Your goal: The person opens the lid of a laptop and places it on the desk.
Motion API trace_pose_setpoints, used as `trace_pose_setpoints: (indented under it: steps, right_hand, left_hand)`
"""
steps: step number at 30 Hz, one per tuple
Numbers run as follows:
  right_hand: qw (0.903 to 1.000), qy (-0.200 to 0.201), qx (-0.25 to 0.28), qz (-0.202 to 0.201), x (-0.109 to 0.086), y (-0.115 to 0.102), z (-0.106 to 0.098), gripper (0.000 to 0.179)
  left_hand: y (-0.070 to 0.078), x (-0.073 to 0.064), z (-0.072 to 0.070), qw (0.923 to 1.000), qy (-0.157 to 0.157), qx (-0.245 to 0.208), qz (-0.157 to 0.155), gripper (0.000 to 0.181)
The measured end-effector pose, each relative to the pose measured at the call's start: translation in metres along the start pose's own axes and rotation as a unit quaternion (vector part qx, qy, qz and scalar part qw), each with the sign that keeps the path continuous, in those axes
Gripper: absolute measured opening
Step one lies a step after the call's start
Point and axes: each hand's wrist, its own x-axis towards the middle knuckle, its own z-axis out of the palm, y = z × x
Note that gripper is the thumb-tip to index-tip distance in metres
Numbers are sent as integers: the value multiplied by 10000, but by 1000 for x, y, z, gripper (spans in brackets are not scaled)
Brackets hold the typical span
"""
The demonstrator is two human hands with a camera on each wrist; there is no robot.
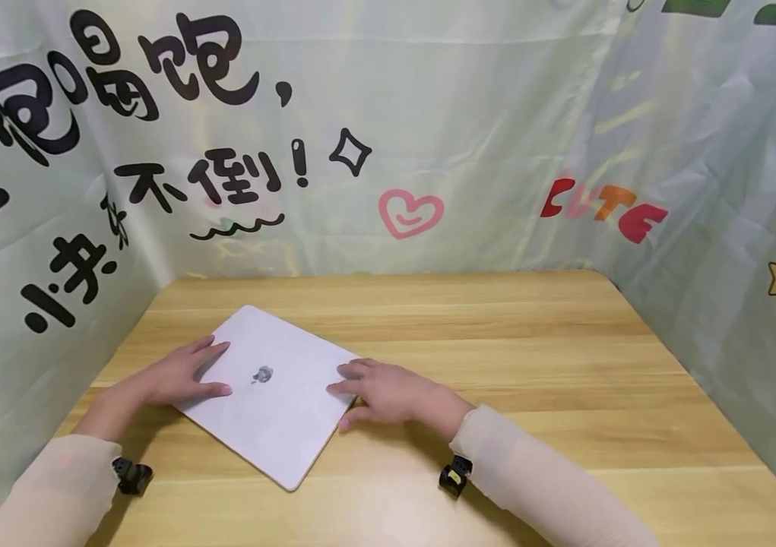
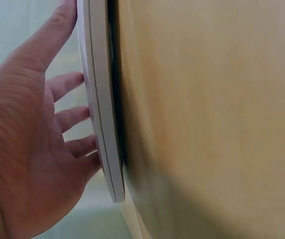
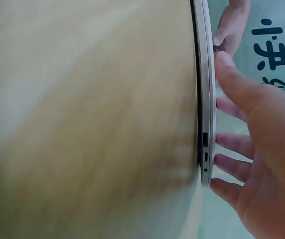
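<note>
A closed silver laptop [image 1: 278, 425] with a dark apple logo [image 1: 263, 374] on its lid lies turned at an angle on the wooden table. On its left corner rests my left hand [image 1: 182, 374], fingers spread and fingertips on the lid. My right hand [image 1: 391, 391] touches the lid near the right corner, its thumb by the edge. The left wrist view shows the laptop's thin side [image 2: 98, 99] beside the left hand [image 2: 28, 134]. In the right wrist view, small ports [image 3: 206, 139] line the edge, and the right hand's [image 3: 269, 144] fingertips touch the lid.
The wooden table [image 1: 531, 365] extends to the right and behind the laptop. Pale printed cloth [image 1: 483, 114] hangs along the back and both sides. A small black device [image 1: 133, 476] sits at the left wrist, and another black device [image 1: 456, 476] at the right.
</note>
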Motion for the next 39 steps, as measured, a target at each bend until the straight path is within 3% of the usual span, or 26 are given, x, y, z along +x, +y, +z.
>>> trace_pose_setpoints:
  steps: [8, 19, 25, 31, 35, 39]
  right_hand:
    - [9994, 75, -293, -174, 4, -25, 0, 73]
    - [9987, -384, -331, -95, 7, -59, 6, 84]
    - [9975, -511, -486, 29, 2, -67, 8, 77]
    - [9968, -534, -588, 83, -3, -72, 7, 82]
    - [9966, -534, -626, 82, -10, -71, 8, 79]
    - [9967, -542, -594, 65, -17, -65, 8, 76]
  left_hand:
    - [15, -10, 9, 9996, 285, 24, -28, 102]
    - [43, -20, 13, 9993, 100, 48, -370, 103]
    - [55, -23, 14, 9980, -65, -3, -636, 108]
    - [61, -27, 14, 9976, -85, 46, -683, 110]
    - [61, -29, 15, 9984, -68, -22, -568, 109]
    - [57, -31, 14, 9997, -17, -173, -144, 104]
